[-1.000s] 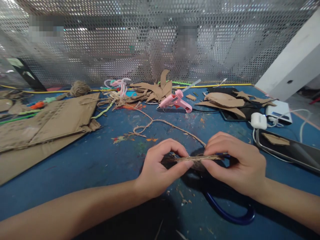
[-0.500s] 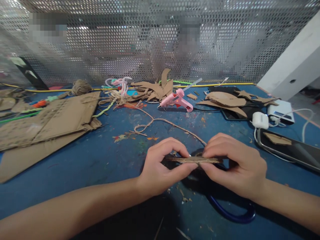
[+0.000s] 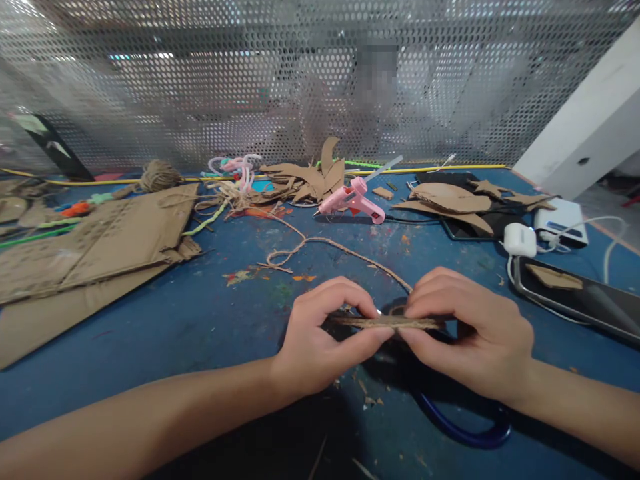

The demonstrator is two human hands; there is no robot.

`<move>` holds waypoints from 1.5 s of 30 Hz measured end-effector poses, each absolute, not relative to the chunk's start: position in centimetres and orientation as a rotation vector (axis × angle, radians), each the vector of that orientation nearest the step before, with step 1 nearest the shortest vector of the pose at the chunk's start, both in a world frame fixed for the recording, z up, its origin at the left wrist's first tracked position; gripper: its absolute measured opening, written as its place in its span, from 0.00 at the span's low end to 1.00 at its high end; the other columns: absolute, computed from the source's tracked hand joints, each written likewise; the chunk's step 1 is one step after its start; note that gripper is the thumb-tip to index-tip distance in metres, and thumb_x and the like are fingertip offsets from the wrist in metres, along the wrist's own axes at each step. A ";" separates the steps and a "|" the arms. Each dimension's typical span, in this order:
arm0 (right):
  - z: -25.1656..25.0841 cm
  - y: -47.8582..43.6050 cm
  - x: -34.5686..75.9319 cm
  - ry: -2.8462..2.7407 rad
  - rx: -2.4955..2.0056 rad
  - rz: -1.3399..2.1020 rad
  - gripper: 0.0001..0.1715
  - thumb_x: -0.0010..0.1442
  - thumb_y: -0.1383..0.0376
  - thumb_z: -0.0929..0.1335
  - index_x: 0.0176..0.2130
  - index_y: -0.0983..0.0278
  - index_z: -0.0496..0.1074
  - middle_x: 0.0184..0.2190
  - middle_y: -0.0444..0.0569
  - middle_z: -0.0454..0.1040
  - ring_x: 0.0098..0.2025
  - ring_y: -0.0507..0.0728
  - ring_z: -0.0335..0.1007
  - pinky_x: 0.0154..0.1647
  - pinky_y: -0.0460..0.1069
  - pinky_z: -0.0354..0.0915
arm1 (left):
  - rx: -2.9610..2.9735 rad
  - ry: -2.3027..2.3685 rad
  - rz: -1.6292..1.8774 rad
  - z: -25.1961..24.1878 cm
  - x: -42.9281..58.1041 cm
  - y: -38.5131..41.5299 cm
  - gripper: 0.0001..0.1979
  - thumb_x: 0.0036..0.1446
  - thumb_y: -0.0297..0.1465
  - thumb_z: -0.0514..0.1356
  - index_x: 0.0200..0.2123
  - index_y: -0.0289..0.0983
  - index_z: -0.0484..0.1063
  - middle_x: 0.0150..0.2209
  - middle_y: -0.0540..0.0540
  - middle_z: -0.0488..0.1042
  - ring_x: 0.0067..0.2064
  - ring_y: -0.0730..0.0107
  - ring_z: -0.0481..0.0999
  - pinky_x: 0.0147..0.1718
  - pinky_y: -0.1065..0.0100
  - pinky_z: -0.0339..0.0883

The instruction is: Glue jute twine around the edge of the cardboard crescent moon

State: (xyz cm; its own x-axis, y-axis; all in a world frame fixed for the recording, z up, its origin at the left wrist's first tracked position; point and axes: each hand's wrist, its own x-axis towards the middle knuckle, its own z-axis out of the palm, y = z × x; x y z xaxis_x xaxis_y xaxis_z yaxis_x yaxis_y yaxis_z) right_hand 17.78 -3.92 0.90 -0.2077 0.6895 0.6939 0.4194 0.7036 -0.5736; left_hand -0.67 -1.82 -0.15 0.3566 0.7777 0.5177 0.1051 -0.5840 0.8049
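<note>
Between my two hands is a thin brown cardboard piece (image 3: 385, 323), seen edge-on, with its broad face hidden. My left hand (image 3: 327, 330) pinches it with thumb below and fingers on top. From the other side my right hand (image 3: 465, 330) grips it the same way, the two sets of fingertips close together. A length of twine (image 3: 350, 251) runs across the table to the right fingers; whether it is fixed to the cardboard I cannot tell. Below the right hand lies a dark blue loop-shaped handle (image 3: 465, 433), partly in shadow.
Behind the hands lies a pink glue gun (image 3: 353, 201). Folded cardboard (image 3: 100, 233) and a twine ball (image 3: 159, 176) are on the left. Cardboard cut-outs (image 3: 453, 200), a white charger (image 3: 520, 239) and a dark phone (image 3: 600, 303) lie right. A perforated metal screen (image 3: 225, 87) stands behind.
Both hands keep the same pinch on the cardboard, with hardly any movement. The view has shifted very slightly.
</note>
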 end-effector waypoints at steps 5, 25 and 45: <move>0.8 -3.9 17.9 -1.855 -0.836 0.330 0.05 0.53 0.70 0.70 0.32 0.60 0.72 0.22 0.45 0.74 0.25 0.54 0.69 0.28 0.52 0.65 | 1.929 0.779 1.249 -0.1 -0.7 -1.8 0.05 0.50 0.29 0.65 0.27 0.37 0.71 0.27 0.48 0.74 0.31 0.71 0.74 0.32 0.70 0.68; 1.1 -3.5 18.8 -1.944 -0.712 0.283 0.05 0.54 0.72 0.69 0.32 0.64 0.72 0.24 0.48 0.76 0.26 0.52 0.71 0.30 0.51 0.69 | 1.964 0.701 1.271 -0.2 -0.8 -1.4 0.05 0.49 0.26 0.66 0.27 0.36 0.71 0.26 0.48 0.74 0.29 0.72 0.73 0.31 0.70 0.68; 0.9 -3.8 18.3 -1.906 -0.775 0.282 0.07 0.52 0.66 0.72 0.31 0.61 0.69 0.23 0.45 0.74 0.26 0.53 0.68 0.28 0.51 0.64 | 1.986 0.634 1.289 -0.2 -0.8 -1.5 0.06 0.48 0.28 0.67 0.27 0.35 0.72 0.25 0.47 0.75 0.29 0.71 0.74 0.30 0.70 0.69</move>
